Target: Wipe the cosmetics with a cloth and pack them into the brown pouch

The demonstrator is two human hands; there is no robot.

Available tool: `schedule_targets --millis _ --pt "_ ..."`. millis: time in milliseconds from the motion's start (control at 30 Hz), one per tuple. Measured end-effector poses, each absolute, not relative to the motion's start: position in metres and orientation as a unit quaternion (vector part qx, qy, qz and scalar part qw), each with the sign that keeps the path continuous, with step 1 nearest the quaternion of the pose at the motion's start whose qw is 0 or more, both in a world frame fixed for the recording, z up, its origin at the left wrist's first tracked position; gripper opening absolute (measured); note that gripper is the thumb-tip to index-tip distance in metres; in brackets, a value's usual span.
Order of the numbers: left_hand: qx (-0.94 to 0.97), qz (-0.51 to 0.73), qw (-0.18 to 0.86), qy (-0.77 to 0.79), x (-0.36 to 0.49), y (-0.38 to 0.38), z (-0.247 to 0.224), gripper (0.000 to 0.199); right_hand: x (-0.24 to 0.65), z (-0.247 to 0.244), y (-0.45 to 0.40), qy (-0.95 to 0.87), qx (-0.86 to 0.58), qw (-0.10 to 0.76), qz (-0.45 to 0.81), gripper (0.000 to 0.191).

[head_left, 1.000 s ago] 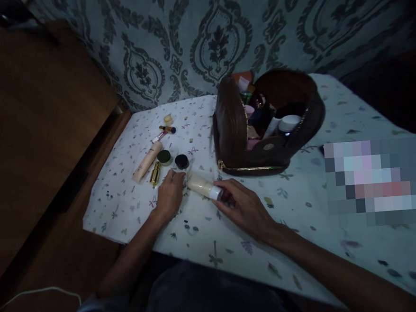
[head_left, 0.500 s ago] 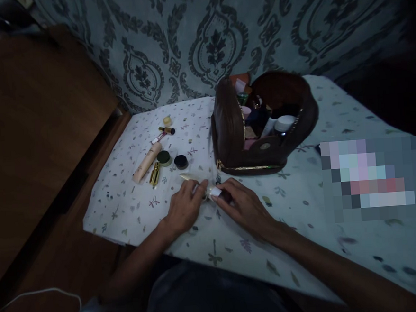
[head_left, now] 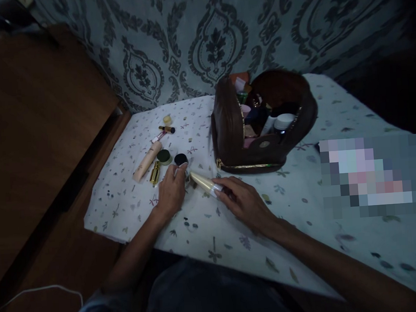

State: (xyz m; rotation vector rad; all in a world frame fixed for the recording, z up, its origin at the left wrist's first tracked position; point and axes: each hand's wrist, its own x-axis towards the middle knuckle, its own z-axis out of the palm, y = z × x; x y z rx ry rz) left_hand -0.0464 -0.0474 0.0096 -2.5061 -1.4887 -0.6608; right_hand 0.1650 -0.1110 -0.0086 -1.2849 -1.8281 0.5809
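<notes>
Between the fingers of my right hand (head_left: 241,201) is a slim, tapered cosmetic item (head_left: 202,182). Its cream-gold narrow end points left, a whitish band shows near the fingers, and its dark end is partly covered by them. My left hand (head_left: 171,187) is beside a small black-lidded jar (head_left: 180,159), fingers bent together. Something pale shows at its fingertips, too small to make out. Close by lie a green-lidded jar (head_left: 164,156), a shiny gold tube (head_left: 155,173) and a long peach tube (head_left: 147,161).
An unzipped brown cosmetics bag (head_left: 223,121) full of items stands behind my right hand. Farther back lie a gold-and-black tube (head_left: 166,129) and a small yellow pot (head_left: 167,120). A blurred-out patch (head_left: 373,175) covers something on the right. A patterned wall rises behind the tablecloth (head_left: 214,241).
My left hand has come away from the item and moved left to the black-lidded jar. More of the cream-gold end now shows in my right hand, which has hardly moved.
</notes>
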Motion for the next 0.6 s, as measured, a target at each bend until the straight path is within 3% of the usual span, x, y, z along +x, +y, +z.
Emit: schedule_targets --millis 400,600 --pt "-0.857 -0.131 0.035 -0.497 -0.021 -0.057 0.016 0.040 0.166 -0.016 -0.106 -0.715 -0.524 0.416 0.204 0.030" --pt "-0.904 -0.138 0.024 -0.404 -0.008 -0.084 0.004 0.045 0.171 -0.010 -0.103 -0.608 -0.555 0.450 0.346 0.027"
